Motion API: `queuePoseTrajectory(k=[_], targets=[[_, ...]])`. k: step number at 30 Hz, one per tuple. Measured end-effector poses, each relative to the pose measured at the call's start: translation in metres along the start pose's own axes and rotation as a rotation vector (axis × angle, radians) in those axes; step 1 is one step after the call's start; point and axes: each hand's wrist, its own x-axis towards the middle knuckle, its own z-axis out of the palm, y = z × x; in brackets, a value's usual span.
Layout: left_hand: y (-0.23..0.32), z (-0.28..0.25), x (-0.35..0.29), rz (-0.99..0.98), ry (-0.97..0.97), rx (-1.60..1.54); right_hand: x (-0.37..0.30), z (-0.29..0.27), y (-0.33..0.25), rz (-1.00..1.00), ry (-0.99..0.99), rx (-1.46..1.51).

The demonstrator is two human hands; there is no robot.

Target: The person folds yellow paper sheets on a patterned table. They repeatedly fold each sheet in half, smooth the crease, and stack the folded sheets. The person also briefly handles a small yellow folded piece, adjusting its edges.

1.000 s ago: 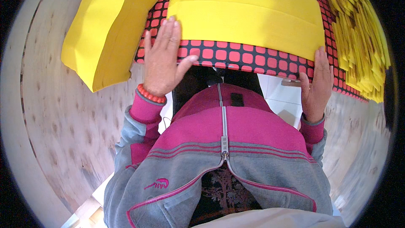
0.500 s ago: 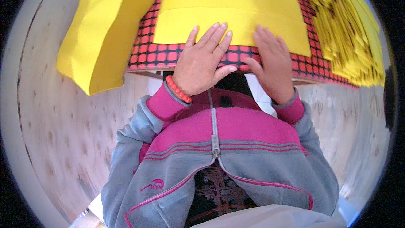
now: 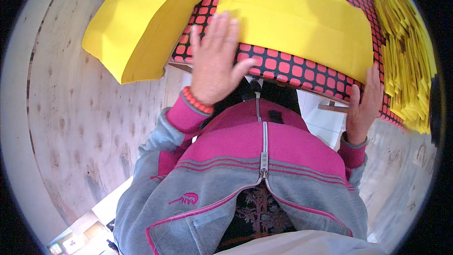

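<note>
A yellow cloth (image 3: 302, 21), folded into a long flat rectangle with a crease along it, lies on a red-and-black checked table cover (image 3: 283, 66). At its left end my left hand (image 3: 214, 59) is open, fingers outstretched and a little blurred, with a red bead bracelet on the wrist. Near the cloth's right front corner, my right hand (image 3: 365, 101) is open too, its fingertips at the corner. Neither hand grips anything. Whether the left fingers press on the cloth or hover above it, I cannot tell.
Larger yellow fabric (image 3: 137, 23) hangs over the table's left edge. A stack of folded yellow cloths (image 3: 408, 56) rises along the right side. Pale wooden boards (image 3: 94, 127) lie beyond the table on the left.
My hands have spread apart, from the cloth's near edge toward its two ends. The view has turned, so the table appears tilted and shifted to the right.
</note>
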Motion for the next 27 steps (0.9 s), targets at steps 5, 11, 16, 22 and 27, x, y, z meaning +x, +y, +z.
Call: queuePoseTrajectory(k=[5, 11, 16, 22, 27], targets=[[0.06, 0.017, 0.031, 0.276, -0.107, -0.224, 0.019, 0.033, -0.077, -0.248, -0.11, 0.103], [0.033, 0.006, 0.031, 0.217, -0.263, -0.155, 0.011, 0.028, -0.058, -0.113, -0.159, 0.168], [0.007, 0.007, 0.025, 0.162, -0.228, -0.115, -0.002, 0.007, -0.009, 0.04, -0.134, 0.002], [0.005, 0.003, 0.026, 0.116, -0.211, -0.105, -0.015, 0.002, 0.019, 0.055, -0.073, 0.005], [0.0, -0.005, 0.04, 0.229, -0.173, 0.06, 0.003, 0.0, 0.007, -0.046, -0.017, 0.041]])
